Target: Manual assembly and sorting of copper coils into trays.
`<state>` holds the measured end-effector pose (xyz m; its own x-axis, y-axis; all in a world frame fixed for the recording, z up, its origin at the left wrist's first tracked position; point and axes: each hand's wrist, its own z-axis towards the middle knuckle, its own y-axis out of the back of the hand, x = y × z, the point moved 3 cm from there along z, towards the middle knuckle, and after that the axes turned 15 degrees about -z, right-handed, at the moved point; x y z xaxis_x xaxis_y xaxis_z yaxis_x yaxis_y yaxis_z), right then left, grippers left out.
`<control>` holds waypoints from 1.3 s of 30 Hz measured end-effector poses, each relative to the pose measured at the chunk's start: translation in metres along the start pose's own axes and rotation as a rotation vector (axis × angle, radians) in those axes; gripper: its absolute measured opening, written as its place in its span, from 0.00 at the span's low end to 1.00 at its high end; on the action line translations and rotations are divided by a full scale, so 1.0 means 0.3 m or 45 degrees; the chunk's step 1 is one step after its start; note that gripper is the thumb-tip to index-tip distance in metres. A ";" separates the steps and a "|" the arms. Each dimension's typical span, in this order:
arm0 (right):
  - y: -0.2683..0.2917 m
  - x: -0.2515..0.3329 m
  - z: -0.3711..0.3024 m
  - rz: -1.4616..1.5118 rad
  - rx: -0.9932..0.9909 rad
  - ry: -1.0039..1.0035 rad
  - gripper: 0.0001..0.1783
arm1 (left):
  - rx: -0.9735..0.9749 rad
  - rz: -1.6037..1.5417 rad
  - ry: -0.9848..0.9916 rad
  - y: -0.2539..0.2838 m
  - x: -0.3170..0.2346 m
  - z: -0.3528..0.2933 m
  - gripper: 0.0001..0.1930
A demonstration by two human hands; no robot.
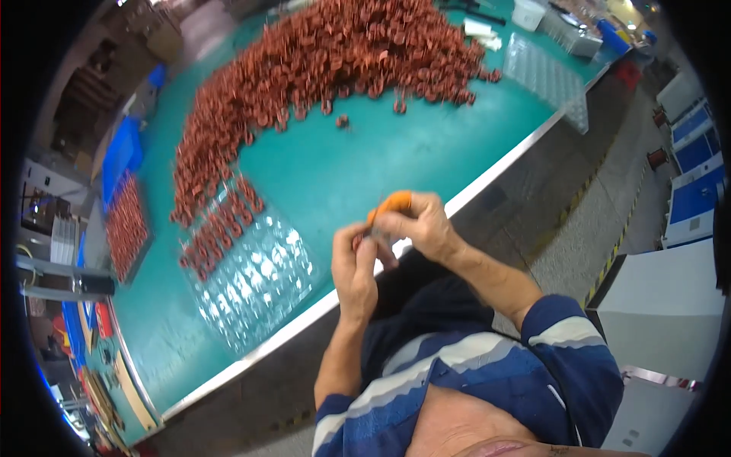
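We are working with both hands near the pale front edge of a green table (365,164), and we are taking the hands as the middle of our clock. Our left hand (355,270) is curling its fingers and pressing the thumb in, pinching a small reddish-brown part (357,241) at the tips. Our right hand (432,228) is meeting it just toward two o'clock, thumb and fingers bent together; something orange (393,203) is lying along its index finger, perhaps a finger cover or a tool handle, and blur is keeping us from telling whether it is gripping anything. Toward eleven and twelve o'clock a broad heap of like parts (327,65) is spreading, with one loose part (343,121) lying just apart from it. Between eight and nine o'clock a clear tray (263,278) is resting on the table, rows of parts (217,236) filling its far end. Farther off at nine o'clock a second batch of parts (127,228) is sitting in close rows. Between one and two o'clock another clear tray (547,80) is overhanging the table edge. Toward three o'clock blue-and-white cabinets (694,164) are standing beyond the aisle, any lettering on them being too small for us to read.
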<state>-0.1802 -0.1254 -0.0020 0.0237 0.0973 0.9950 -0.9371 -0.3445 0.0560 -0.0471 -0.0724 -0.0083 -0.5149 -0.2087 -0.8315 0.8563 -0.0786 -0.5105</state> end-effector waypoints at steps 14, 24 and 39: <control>0.006 -0.024 -0.002 0.025 0.004 -0.065 0.10 | 0.021 -0.116 -0.087 0.013 0.088 -0.030 0.11; 0.035 0.037 -0.014 -0.428 -0.019 0.249 0.11 | 0.047 -0.242 -0.011 0.004 0.105 -0.033 0.12; 0.022 -0.041 -0.020 -0.291 -0.033 0.031 0.15 | -0.228 0.644 -0.137 0.019 0.103 -0.025 0.13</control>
<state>-0.1887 -0.1232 -0.0145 0.2283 0.1929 0.9543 -0.9171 -0.2865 0.2774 -0.0586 -0.0721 -0.0385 -0.0257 -0.2765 -0.9607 0.9708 0.2223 -0.0899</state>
